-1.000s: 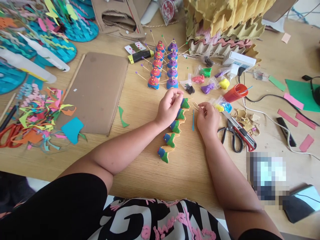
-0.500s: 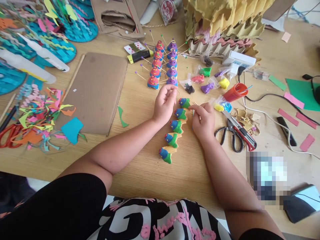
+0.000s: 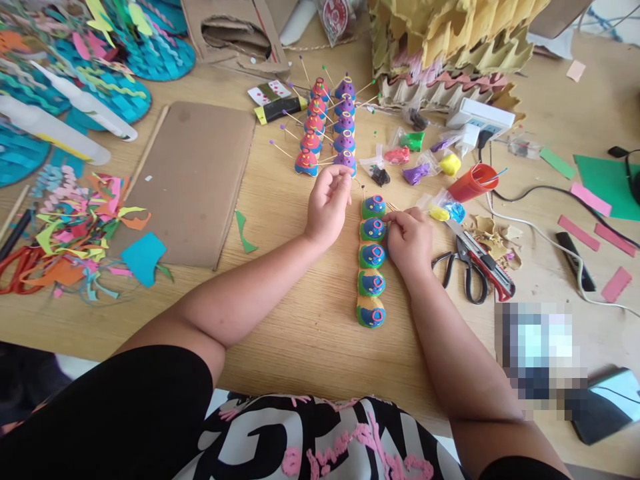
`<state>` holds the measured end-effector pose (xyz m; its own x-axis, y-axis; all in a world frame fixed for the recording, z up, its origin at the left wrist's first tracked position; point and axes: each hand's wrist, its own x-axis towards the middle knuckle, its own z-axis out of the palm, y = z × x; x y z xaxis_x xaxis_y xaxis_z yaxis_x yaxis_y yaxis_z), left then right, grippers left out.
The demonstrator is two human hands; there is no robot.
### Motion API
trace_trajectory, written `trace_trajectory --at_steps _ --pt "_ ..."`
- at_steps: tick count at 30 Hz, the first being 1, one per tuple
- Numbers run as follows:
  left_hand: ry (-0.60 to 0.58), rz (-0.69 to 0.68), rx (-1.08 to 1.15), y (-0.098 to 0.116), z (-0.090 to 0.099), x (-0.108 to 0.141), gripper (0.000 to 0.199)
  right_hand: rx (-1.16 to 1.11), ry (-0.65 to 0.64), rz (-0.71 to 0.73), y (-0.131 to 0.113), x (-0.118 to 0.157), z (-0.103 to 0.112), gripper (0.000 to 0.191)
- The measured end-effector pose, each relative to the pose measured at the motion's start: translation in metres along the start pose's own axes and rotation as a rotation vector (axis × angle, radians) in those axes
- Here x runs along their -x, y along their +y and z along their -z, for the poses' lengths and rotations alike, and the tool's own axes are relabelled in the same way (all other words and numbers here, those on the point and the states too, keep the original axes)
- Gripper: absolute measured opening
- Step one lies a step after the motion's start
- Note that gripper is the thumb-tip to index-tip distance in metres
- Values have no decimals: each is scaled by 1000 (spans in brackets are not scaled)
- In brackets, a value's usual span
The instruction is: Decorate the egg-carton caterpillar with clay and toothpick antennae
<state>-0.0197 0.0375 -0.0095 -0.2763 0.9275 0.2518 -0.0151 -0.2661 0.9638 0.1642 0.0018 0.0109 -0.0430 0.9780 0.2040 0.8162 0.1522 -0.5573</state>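
A painted egg-carton strip [image 3: 371, 255] stands upright on the table, its row of blue and green bumps topped with pink rings. Beside its far end, my right hand [image 3: 411, 240] is closed, with the fingertips at the strip's right edge; the thumb is mostly hidden. My left hand [image 3: 327, 205] pinches just beyond the strip's far left corner. A thin, dark-tipped thing shows near those fingertips, too small to name. Farther back stand a red egg-carton strip [image 3: 311, 141] and a purple egg-carton strip [image 3: 345, 123], both with colour-tipped sticks poking out.
Black-handled scissors [image 3: 473, 283] and a red utility knife [image 3: 487, 263] lie right of my hand. Behind them are an orange cup [image 3: 467, 183] and small bags of clay [image 3: 415, 175]. A cardboard sheet [image 3: 195, 180] and paper scraps [image 3: 85, 233] lie left; stacked egg cartons [image 3: 450, 40] stand behind.
The blue and green strip has turned from lying tilted on its side to standing upright, bringing its pink rings into view. My right hand has shifted slightly right; my left hand barely moved.
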Motion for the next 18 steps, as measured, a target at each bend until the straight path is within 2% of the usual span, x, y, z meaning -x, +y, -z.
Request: trace_trajectory --at_steps 4,9,15,18 --pt "7 23 -10 -4 -1 -1 35 10 -2 -7 -4 1 1 30" --pt "3 18 -56 -9 -1 -1 35 47 -6 -44 -8 2 4 19" --pt "-62 -14 -168 -6 -2 6 17 63 -25 -36 -11 3 5 14" --pt "-76 -3 -171 -5 -2 6 15 46 -32 -45 -10 4 4 13"
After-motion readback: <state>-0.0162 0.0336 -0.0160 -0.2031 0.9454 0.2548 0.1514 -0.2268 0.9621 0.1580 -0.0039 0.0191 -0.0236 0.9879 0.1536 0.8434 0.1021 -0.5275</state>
